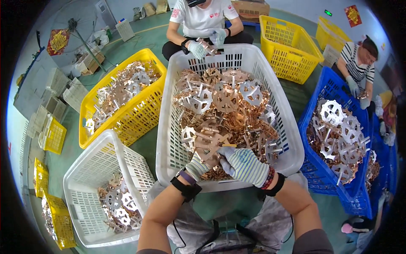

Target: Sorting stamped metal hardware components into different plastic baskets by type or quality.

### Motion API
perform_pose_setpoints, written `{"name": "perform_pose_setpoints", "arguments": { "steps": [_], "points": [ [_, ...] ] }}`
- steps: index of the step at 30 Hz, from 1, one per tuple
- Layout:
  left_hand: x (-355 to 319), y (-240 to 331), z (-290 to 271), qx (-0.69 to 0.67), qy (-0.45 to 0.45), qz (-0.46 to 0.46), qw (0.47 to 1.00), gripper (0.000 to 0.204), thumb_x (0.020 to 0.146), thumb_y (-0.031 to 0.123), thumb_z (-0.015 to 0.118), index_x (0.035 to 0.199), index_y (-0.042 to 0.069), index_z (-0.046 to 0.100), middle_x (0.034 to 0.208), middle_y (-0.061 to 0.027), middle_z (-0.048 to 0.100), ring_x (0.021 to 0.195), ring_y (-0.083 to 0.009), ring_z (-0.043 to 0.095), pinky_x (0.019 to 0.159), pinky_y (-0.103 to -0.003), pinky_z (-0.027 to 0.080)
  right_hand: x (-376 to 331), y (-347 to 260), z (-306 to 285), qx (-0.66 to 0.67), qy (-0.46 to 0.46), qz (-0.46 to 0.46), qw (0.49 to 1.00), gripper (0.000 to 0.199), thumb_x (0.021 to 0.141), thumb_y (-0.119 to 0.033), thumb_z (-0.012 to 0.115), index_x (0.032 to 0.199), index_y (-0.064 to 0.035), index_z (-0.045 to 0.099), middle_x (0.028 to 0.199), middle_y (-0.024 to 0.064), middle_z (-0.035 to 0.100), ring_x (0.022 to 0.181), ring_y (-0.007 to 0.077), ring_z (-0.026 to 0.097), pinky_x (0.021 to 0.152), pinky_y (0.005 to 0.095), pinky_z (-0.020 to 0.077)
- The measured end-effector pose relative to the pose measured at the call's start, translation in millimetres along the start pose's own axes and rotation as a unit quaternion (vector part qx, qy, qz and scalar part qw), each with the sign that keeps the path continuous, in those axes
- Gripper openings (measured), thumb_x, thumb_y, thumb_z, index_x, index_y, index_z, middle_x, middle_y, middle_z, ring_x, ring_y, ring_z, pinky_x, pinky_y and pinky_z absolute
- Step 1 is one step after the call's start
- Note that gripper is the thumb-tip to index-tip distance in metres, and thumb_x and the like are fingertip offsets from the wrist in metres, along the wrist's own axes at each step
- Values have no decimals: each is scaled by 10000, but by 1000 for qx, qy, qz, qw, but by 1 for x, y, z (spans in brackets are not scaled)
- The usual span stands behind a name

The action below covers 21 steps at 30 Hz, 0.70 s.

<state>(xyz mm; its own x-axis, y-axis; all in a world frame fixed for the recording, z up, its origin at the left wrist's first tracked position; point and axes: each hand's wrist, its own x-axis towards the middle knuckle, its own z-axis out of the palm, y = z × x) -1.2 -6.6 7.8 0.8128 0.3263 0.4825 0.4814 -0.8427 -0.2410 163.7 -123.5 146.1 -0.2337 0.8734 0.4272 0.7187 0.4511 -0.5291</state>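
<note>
Nearest: bare forearms, dark bands at both wrists, striped gloves on both hands. Left hand (pixel 196 167): grip clamped on a copper-coloured part (pixel 207 146), which sits above the near end of a large white crate (pixel 162 137). Right hand (pixel 248 167): fingers curled in at the part's right edge, just below a short yellow stick (pixel 229 145); cannot tell whether this grip clamps anything. Beneath and beyond the hands, the large crate holds a heap of copper and silvery toothed parts (pixel 226 99). To its left, a smaller white crate (pixel 80 211) with similar parts low inside; farther up, a filled yellow crate (pixel 139 120). To the right, a loaded blue crate (pixel 318 181). Beyond: a gloved co-worker (pixel 207 21) opposite, holding a metal piece (pixel 206 45).
</note>
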Motion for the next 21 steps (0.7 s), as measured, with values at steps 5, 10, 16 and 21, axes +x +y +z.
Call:
{"name": "perform_pose_setpoints", "arguments": {
  "steps": [5,10,16,21],
  "points": [
    [0,-4,17,-653,-47,-134,744,488,866,417,542,1239,104,505,1168,-109,557,1031,-246,542,864,-360,454,2,-3,3,109,56,-79,989,219,787,-78,603,1004,-78,572,650,99,573,514,305,558,486,408,442],
    [23,-8,-13,-678,-47,-239,693,404,919,321,472,1270,121,482,1244,-107,529,1151,-247,487,1017,-421,376,15,7,-4,-21,97,-130,987,151,794,-79,602,939,-91,560,719,67,547,604,186,538,474,281,398],
    [52,-20,-97,-368,-23,-196,909,489,889,376,526,1289,102,467,1328,-101,498,1195,-257,486,1032,-476,362,9,28,-22,450,152,341,811,181,943,-203,494,1074,-81,520,719,-10,543,537,91,497,478,236,431],
    [20,-15,-74,-581,50,-184,792,622,863,221,644,1387,42,361,1356,-144,436,1252,-317,439,1029,-401,387,13,21,-2,491,25,409,769,320,895,-352,595,1064,-88,533,751,-15,549,653,85,540,527,231,453]
  ]
}}
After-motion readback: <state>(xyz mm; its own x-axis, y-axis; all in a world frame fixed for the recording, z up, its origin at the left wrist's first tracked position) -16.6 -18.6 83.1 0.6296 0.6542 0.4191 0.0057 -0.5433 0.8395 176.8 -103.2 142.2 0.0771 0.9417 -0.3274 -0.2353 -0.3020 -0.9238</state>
